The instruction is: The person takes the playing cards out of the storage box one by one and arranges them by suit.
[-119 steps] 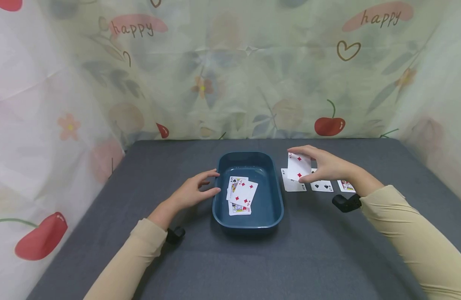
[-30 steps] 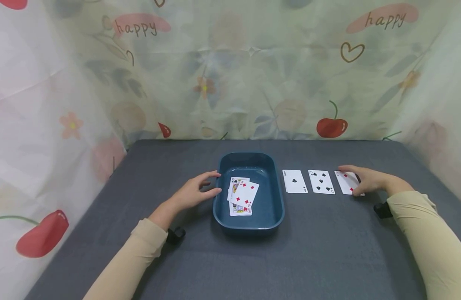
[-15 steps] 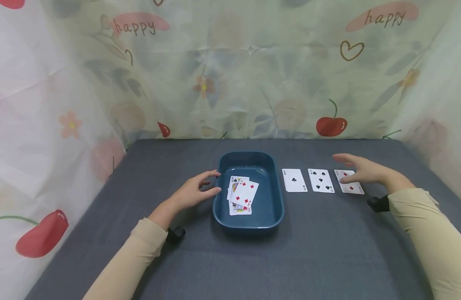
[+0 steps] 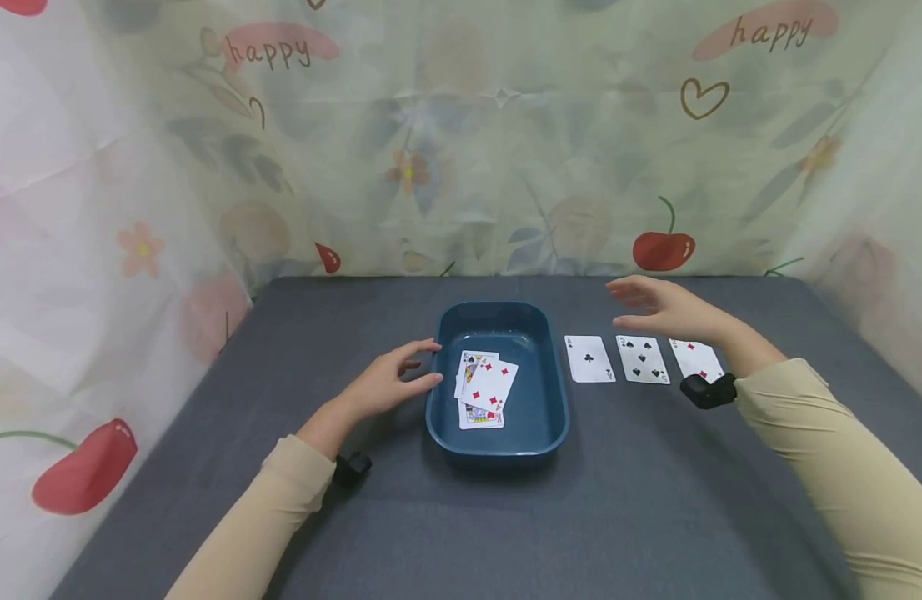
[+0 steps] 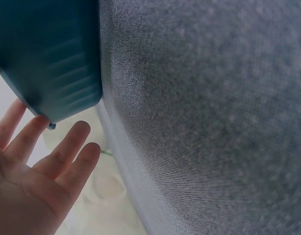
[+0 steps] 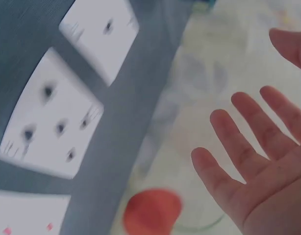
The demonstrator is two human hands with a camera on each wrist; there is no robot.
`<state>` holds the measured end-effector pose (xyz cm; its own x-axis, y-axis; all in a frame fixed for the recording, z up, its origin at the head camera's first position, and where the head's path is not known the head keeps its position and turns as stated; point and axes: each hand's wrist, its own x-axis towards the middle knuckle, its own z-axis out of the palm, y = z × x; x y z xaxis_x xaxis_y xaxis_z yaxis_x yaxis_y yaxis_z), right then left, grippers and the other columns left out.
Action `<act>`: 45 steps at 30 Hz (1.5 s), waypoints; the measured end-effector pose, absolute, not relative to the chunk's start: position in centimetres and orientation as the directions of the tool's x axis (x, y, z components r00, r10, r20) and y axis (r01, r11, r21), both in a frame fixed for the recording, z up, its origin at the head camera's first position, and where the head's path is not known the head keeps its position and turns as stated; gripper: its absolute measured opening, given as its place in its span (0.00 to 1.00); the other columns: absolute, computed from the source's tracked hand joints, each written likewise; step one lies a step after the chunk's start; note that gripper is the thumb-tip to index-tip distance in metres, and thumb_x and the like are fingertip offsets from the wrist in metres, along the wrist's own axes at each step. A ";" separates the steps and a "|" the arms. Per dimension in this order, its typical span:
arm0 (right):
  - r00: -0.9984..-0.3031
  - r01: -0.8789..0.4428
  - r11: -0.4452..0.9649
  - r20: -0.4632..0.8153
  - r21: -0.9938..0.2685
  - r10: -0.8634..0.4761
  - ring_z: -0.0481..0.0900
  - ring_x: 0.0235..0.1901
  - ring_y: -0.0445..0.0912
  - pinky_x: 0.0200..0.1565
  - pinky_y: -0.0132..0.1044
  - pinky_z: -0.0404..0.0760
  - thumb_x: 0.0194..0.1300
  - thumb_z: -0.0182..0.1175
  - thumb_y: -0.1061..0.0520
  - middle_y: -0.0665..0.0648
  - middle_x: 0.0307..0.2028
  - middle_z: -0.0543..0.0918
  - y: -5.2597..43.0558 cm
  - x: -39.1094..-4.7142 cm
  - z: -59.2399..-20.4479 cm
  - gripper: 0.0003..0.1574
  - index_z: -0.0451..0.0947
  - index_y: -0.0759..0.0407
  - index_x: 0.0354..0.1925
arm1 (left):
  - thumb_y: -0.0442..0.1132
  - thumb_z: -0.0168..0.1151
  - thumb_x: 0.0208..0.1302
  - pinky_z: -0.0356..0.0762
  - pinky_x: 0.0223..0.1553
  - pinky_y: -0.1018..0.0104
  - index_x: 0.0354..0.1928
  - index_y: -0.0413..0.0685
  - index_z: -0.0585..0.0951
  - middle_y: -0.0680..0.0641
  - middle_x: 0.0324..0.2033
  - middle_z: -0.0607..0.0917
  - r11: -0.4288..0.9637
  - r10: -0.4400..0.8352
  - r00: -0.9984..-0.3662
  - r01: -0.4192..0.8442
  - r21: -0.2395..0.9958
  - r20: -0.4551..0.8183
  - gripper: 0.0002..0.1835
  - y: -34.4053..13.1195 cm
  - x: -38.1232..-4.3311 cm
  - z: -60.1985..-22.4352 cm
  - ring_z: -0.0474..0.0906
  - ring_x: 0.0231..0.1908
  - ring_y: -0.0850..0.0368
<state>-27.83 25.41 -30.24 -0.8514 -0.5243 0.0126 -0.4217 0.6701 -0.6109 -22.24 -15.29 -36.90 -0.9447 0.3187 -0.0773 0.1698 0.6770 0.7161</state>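
Note:
My left hand (image 4: 381,382) is at the left rim of a dark blue tray (image 4: 528,446). Its fingertips touch that rim, fingers spread and relaxed, as the left wrist view also shows. Inside the tray lies a loose pile of playing cards, with a four of diamonds (image 4: 491,385) on top. My right hand (image 4: 678,310) hovers above the row of cards with spread fingers, holding nothing. Beneath it lie an ace of clubs (image 4: 589,359), a five of spades (image 4: 642,359) and a diamond card (image 4: 694,358). My wrist partly hides the diamond card.
A dark grey cloth (image 4: 506,533) covers the table. Patterned curtains (image 4: 461,167) hang behind it and along both sides. The card row lies face up to the right of the tray.
Four seconds ago my right hand held a diamond card over the ace of clubs. It laid a diamond card at the row's right end, released it, then rose leftward. The left hand stayed put.

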 end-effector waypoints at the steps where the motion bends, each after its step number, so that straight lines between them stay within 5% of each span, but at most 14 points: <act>1: -0.849 -0.426 0.660 0.021 -0.619 -0.528 0.64 0.63 0.64 0.62 0.61 0.63 0.64 0.59 0.53 0.68 0.64 0.65 24.8 -27.8 -30.0 0.37 0.59 0.64 0.66 | 0.53 0.59 0.62 0.66 0.61 0.40 0.65 0.61 0.65 0.47 0.70 0.60 0.676 0.321 -0.944 0.173 0.716 -0.076 0.30 -15.3 -22.2 -36.9 0.64 0.66 0.40; 24: -0.834 -0.423 0.533 0.085 -0.733 -0.545 0.72 0.60 0.57 0.63 0.52 0.69 0.61 0.61 0.54 0.63 0.60 0.72 12.1 -26.3 -28.3 0.31 0.66 0.60 0.61 | 0.55 0.59 0.61 0.66 0.60 0.40 0.65 0.62 0.65 0.47 0.70 0.61 0.669 0.324 -0.944 0.175 0.722 -0.071 0.30 -15.3 -22.2 -36.9 0.64 0.66 0.41; 45: -0.899 -0.213 0.578 -0.074 -0.788 -0.431 0.71 0.60 0.57 0.60 0.48 0.73 0.57 0.65 0.52 0.64 0.59 0.72 6.7 -26.6 -32.4 0.37 0.64 0.60 0.62 | 0.55 0.59 0.61 0.67 0.61 0.41 0.65 0.63 0.65 0.47 0.70 0.61 0.664 0.330 -0.942 0.181 0.726 -0.067 0.30 -15.4 -22.5 -37.3 0.65 0.65 0.41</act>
<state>-26.62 6.70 -32.37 -0.8991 -0.4315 -0.0737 -0.2128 0.5779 -0.7879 -22.49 -15.39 -37.30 -0.9415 0.3303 -0.0667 0.1814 0.6636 0.7258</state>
